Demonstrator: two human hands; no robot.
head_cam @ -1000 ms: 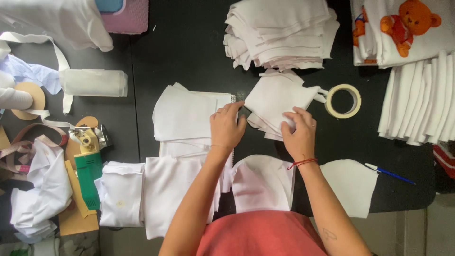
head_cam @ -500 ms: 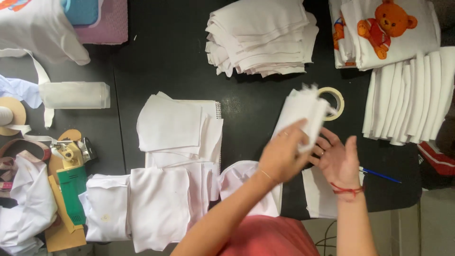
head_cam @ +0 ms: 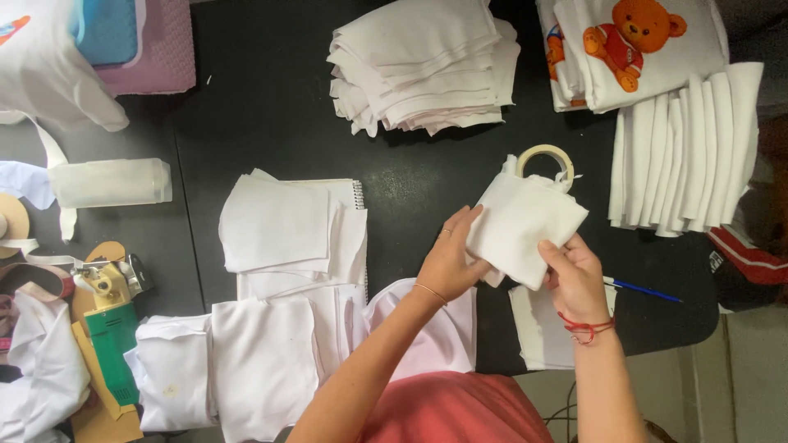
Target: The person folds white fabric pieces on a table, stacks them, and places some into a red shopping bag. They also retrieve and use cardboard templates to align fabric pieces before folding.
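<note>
Right of the frame's centre, both hands hold a small stack of white cut fabric pieces above the black table. The left hand grips its lower-left edge, the right hand pinches its lower-right corner. A masking tape roll lies just behind, and a spiral notebook under white pieces sits to the left.

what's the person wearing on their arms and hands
Both forearms are bare, no sleeves or gloves. The left hand has a ring on one finger and a thin, pale bracelet at the wrist. The right hand has a red string bracelet, knotted, around its wrist. A coral red top shows at the bottom edge.
</note>
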